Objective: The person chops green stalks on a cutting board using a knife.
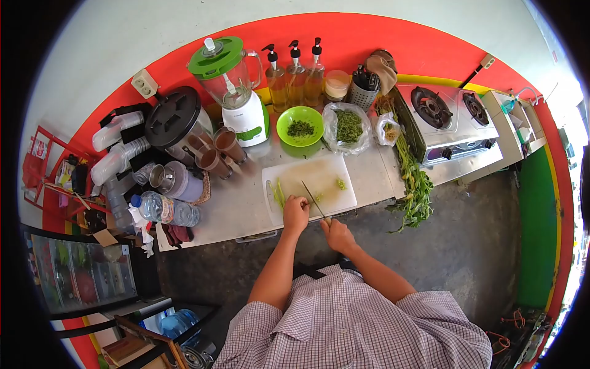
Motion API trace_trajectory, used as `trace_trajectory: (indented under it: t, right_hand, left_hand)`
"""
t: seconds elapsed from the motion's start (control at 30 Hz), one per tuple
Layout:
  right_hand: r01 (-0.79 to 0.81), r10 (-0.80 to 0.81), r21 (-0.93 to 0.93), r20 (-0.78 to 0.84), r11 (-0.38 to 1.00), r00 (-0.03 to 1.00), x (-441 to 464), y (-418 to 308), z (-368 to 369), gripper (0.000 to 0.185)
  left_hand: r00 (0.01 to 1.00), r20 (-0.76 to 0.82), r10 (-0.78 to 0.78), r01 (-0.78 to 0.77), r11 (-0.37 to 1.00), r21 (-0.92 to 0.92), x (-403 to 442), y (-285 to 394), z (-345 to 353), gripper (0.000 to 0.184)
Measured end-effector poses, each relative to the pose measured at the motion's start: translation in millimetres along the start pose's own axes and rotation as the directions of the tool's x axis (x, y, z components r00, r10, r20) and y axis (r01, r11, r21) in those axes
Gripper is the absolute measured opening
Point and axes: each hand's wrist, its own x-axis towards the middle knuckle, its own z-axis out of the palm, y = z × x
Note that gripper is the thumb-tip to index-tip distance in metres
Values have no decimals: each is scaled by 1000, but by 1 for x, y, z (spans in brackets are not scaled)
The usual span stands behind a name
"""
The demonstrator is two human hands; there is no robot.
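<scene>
A white cutting board (295,173) lies near the counter's front edge. My right hand (338,236) is closed around the handle of a knife (312,198), whose blade slants up and left across the board. Left of the blade, my left hand (296,215) rests at the board's front edge with its fingers curled; what they hold, if anything, is hidden. Pale green stalks (278,194) lie beside it on the board. Small cut green pieces (341,184) are to the right of the knife.
Behind the board stand a green bowl (300,142) of chopped greens, a bag of chopped greens (348,128) and a blender (236,92). Leafy stalks (410,184) hang over the edge beside the gas stove (452,132). Water bottles (166,209) and cups (215,161) stand left.
</scene>
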Motion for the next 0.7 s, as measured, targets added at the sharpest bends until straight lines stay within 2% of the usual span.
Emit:
trace_trajectory:
  t: [0.13, 0.2, 0.4, 0.5, 0.63, 0.7]
  right_hand:
    - [-13, 14, -56, 26, 998, 1000, 7, -1, -5, 62]
    - [20, -20, 13, 53, 1000, 998, 13, 0, -7, 63]
    - [-1, 2, -36, 28, 999, 1000, 7, -1, -2, 64]
    - [44, -45, 19, 80, 999, 996, 20, 5, 0, 64]
    - [-3, 4, -21, 33, 1000, 999, 5, 5, 9, 64]
    - [41, -41, -27, -11, 999, 999, 5, 3, 7, 59]
  left_hand:
    - [1000, 13, -11, 11, 1000, -5, -1, 3, -3, 9]
    - [1000, 25, -4, 4, 1000, -9, -1, 4, -5, 9]
    - [998, 45, -43, 44, 999, -21, -1, 8, -6, 10]
    - [998, 57, -35, 36, 999, -20, -1, 6, -8, 10]
    - [999, 40, -32, 33, 999, -22, -1, 7, -5, 9]
    - [998, 44, -32, 33, 999, -7, -1, 6, -5, 9]
